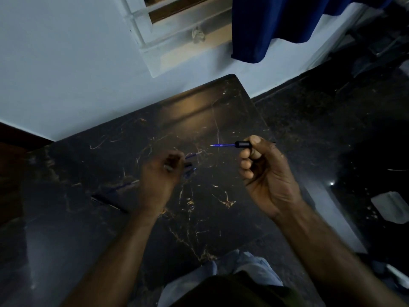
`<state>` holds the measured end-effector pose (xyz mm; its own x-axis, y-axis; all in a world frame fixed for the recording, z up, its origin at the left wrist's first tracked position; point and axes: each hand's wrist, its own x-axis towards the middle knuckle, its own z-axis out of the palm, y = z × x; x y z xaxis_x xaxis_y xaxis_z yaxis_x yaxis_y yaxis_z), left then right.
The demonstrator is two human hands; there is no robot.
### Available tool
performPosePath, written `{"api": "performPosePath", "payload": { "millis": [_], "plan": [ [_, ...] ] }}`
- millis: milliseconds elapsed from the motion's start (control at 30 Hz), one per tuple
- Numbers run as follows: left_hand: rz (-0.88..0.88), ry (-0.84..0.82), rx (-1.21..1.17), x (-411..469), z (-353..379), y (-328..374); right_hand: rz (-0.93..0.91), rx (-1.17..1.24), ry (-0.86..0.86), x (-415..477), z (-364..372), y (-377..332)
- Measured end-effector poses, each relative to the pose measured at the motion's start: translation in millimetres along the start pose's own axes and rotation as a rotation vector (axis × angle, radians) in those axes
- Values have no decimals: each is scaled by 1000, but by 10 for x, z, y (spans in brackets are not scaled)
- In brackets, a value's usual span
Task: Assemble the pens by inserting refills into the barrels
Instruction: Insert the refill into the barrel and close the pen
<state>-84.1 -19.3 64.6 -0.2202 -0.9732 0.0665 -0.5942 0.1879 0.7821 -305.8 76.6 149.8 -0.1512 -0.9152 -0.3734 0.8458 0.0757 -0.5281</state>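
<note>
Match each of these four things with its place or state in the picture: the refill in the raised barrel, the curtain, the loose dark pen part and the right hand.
Column one
1. refill
2. curtain
3. dark pen part
4. right hand

Column two
A. lies flat on the left side of the table
B. sticks out of a black tube, with its tip pointing left
C. hangs at the top right, blue
D. holds the barrel above the table

Pairs: 1-B, 2-C, 3-A, 4-D
</note>
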Motion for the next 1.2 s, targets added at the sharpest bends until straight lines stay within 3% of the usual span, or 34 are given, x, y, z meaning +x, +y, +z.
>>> {"api": "performPosePath", "payload": {
  "millis": [100, 233, 567, 667, 800, 900, 1033, 1200],
  "plan": [
    [15, -140, 255, -52, 307, -546, -20, -49, 20, -20, -123, -132],
    [-42, -268, 372, -70, 476, -923, -43, -82, 25, -62, -211, -235],
    [-89, -317, 505, 0, 637, -896, -45, -136, 47, -166, -145, -260],
    [-221, -301, 233, -40, 636, -673, -64, -152, 49, -191, -92, -294],
    [-384, -188, -552, -137, 410, 83, -131, -164, 32, -239, -9, -326],
    [-296, -111, -985, -211, 106, 759, -187, -192, 18, -285, 79, -318],
    [-134, -104, -1233, -270, -242, 1372, -264, -202, 38, -340, 271, -290],
    [-145, -71, -1336, -378, -475, 1609, -371, -214, 13, -416, 506, -250]
  ]
}}
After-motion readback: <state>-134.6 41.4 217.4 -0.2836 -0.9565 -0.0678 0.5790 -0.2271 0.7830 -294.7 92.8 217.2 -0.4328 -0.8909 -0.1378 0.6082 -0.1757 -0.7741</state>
